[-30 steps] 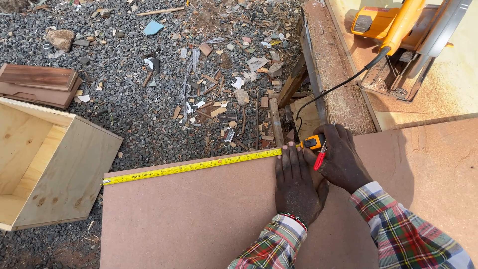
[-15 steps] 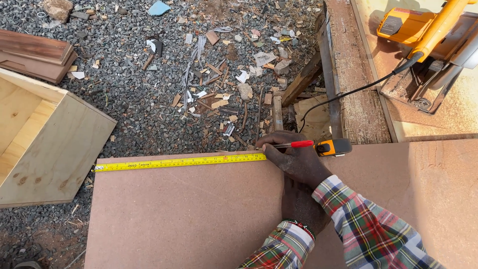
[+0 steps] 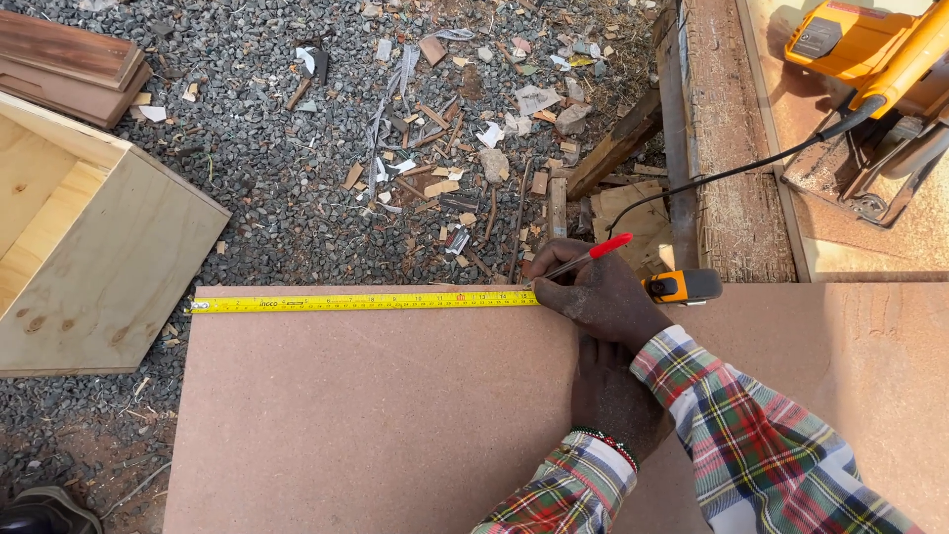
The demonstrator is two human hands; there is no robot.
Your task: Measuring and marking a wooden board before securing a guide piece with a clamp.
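Tape measure blade (image 3: 366, 302) lies flat along the far edge of the brown board (image 3: 376, 425), its hooked end well to the left of my fingers, its orange case (image 3: 684, 287) just right of them. My right hand (image 3: 598, 295) pinches a red pen (image 3: 585, 256), fingers closed round it, tip touching the board at the blade's near end. My left hand (image 3: 615, 396) rests flat, open, holding nothing, pressing the board. I judge a good mark needs the blade kept taut and the pen upright. Long axis runs left to right, parallel to the board's edge.
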